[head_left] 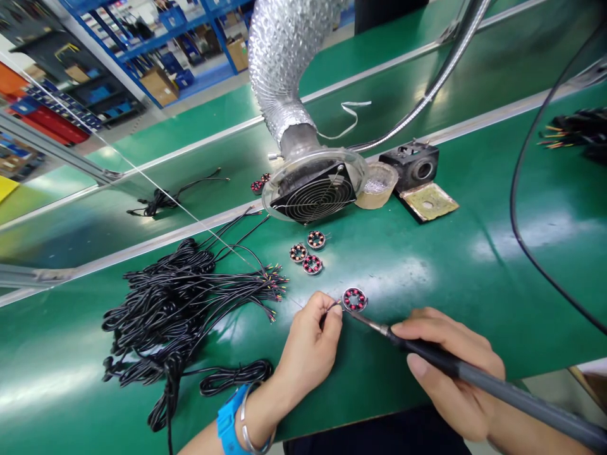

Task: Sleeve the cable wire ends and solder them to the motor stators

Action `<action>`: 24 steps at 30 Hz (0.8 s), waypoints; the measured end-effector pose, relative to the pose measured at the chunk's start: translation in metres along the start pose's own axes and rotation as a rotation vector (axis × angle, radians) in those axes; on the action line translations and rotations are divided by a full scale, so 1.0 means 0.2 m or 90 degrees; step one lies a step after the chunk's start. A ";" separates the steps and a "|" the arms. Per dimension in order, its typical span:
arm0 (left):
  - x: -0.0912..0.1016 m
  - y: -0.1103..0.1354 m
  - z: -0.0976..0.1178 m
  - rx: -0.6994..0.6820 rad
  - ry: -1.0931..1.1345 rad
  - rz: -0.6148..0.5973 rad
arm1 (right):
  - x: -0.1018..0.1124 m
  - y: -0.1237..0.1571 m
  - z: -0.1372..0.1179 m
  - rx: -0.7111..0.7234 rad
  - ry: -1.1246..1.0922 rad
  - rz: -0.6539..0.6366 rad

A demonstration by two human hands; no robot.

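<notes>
My left hand (315, 335) pinches the end of a thin black cable (331, 307), its tip pointing at a ring-shaped coil with red and black windings (355, 300). In my right hand (450, 366) is a soldering iron (427, 355), gripped like a pen. Its metal tip meets the near left edge of that coil, close to the cable end; whether they touch I cannot tell. Farther back lie a red coil (312, 264) and two copper-coloured coils, one of them (316, 239) a little apart. Left of my left hand is a large heap of bundled black cables (165, 309) with stripped, coloured ends.
A fume extractor fan (315, 193) on a silver duct hangs behind the coils. Beside it stand a round tub (378, 184) and a soldering iron holder (411, 165) with a yellowish sponge tray (430, 202). A black cord (516, 208) loops at the right. More cables (576, 133) lie far right.
</notes>
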State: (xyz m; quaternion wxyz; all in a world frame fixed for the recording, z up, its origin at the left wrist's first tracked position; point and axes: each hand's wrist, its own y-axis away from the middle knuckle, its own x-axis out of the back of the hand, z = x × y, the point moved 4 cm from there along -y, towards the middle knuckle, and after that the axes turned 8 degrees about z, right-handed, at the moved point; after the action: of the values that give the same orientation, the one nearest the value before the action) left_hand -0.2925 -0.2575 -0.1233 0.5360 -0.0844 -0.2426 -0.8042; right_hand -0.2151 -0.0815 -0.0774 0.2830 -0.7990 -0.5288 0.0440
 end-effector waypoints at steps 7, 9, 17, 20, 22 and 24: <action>0.00 0.00 -0.01 -0.003 -0.002 -0.005 | 0.01 0.00 0.00 0.004 -0.014 0.012; 0.00 0.00 -0.01 -0.005 -0.002 -0.004 | 0.01 0.00 0.00 0.003 -0.017 0.015; 0.00 0.00 -0.01 -0.002 -0.001 0.004 | 0.01 -0.02 -0.02 0.002 -0.016 0.027; 0.00 0.00 0.00 0.002 0.004 0.005 | 0.01 -0.03 -0.02 0.003 -0.028 0.032; 0.00 0.00 0.00 0.003 0.007 0.003 | 0.01 -0.02 -0.01 0.003 -0.043 0.033; 0.00 0.00 -0.01 0.004 0.011 0.001 | 0.01 0.00 0.00 0.012 -0.052 0.036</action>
State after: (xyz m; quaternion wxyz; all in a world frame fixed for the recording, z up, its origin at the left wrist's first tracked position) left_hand -0.2927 -0.2584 -0.1246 0.5387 -0.0762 -0.2403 -0.8039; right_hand -0.2146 -0.0791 -0.0762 0.2670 -0.8087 -0.5164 0.0895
